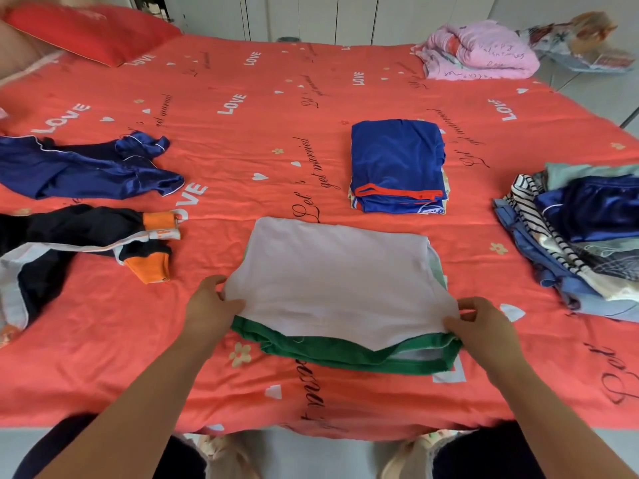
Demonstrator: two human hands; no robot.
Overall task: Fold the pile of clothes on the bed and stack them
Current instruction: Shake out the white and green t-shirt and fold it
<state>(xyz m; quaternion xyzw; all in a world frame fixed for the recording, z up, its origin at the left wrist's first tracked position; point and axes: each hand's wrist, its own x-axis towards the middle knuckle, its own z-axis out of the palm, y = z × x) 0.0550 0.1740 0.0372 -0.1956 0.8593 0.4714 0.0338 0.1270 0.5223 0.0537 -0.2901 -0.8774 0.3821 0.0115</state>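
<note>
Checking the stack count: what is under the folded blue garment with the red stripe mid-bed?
Under the blue garment, more blue fabric with white print shows at the near edge, and pale fabric edges peek out at its right. How many pieces lie beneath is covered.

Bright, even daylight with soft shadows; wide-angle bending at the edges, far corners slightly blurred.

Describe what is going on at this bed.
A person is folding laundry on a red bed. The left hand and right hand each pinch a near corner of a white and green garment, partly folded. A folded blue stack lies beyond it, a mixed pile to the right, and a navy garment and black-orange garment lie unfolded at left.
</note>
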